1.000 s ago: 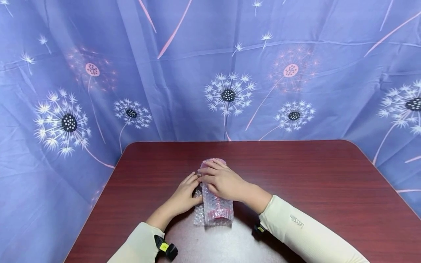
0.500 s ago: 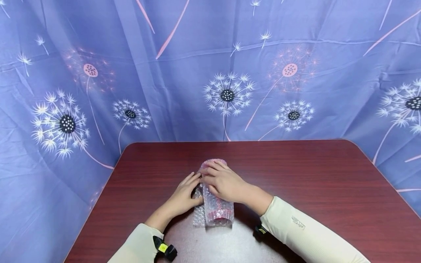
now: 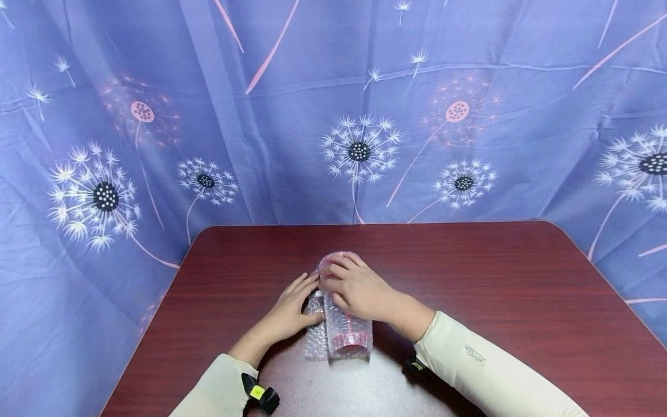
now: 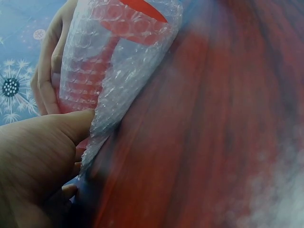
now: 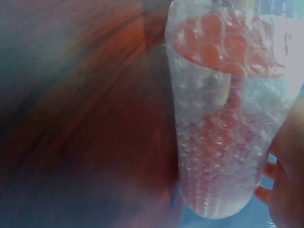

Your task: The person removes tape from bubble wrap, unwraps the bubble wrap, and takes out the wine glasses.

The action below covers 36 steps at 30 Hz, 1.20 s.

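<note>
A red stemmed object with a flat round base, goblet-like, lies inside a roll of clear bubble wrap (image 3: 350,339) at the middle of the table. Through the bubbles, the left wrist view shows its red base (image 4: 135,23). My right hand (image 3: 359,289) lies over the far half of the roll and grips it with curved fingers (image 5: 264,192). My left hand (image 3: 288,310) rests at the roll's left side, fingers fairly straight, its thumb (image 4: 78,124) touching the wrap's edge. A loose flap (image 3: 315,341) of wrap lies under that thumb. The goblet's far end is hidden by the right hand.
The dark red wooden table (image 3: 484,278) has rounded far corners. A blue curtain (image 3: 292,145) with dandelion prints hangs behind it and along its left and right sides. Black wrist straps (image 3: 260,394) sit on both light sleeves.
My right hand's fingers have lifted and curved slightly on the roll, which has shifted a little to the right. The left hand stays nearly where it was.
</note>
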{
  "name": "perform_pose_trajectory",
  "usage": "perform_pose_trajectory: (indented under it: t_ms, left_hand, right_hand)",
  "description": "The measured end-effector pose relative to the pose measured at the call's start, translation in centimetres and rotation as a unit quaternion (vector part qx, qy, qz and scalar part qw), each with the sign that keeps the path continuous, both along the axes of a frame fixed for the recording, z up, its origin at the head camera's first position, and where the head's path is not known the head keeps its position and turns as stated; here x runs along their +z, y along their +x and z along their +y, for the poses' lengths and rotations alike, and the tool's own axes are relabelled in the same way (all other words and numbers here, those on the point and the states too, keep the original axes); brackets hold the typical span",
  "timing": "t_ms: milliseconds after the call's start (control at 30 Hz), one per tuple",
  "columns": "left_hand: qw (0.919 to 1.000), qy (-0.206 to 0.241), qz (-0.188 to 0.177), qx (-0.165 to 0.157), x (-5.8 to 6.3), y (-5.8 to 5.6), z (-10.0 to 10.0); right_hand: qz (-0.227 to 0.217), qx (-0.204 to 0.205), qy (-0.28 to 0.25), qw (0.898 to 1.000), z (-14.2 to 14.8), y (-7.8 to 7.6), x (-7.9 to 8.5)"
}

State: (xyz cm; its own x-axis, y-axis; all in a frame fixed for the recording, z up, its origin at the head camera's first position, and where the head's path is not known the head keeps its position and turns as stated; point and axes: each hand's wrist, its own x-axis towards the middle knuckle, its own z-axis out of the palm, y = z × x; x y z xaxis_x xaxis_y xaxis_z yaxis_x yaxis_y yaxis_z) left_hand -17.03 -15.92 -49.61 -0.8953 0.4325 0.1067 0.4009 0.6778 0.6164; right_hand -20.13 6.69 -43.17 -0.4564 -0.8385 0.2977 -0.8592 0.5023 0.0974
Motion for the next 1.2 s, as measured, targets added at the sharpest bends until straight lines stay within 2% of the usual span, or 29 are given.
perform_pose_trajectory:
  t_ms: [267,700,900,1200]
  left_hand:
    - [1.0000,0.000,-0.008,0.001,0.02,0.01,-0.04]
    - [0.9998,-0.010,-0.014,0.003,0.05,0.16,-0.02]
    - [0.9997,-0.018,-0.019,0.004,0.00,0.08,0.00]
    - [0.9997,-0.019,-0.013,0.007,0.06,0.05,0.07]
  right_hand:
    - [-0.008,-0.028,0.021,0.999,0.02,0.13,0.42]
    - [-0.012,-0.012,-0.013,1.000,-0.07,0.37,0.43]
    - [-0.020,-0.021,-0.018,0.999,0.38,0.34,0.52]
    - [-0.004,-0.015,-0.016,1.000,0.85,0.20,0.43]
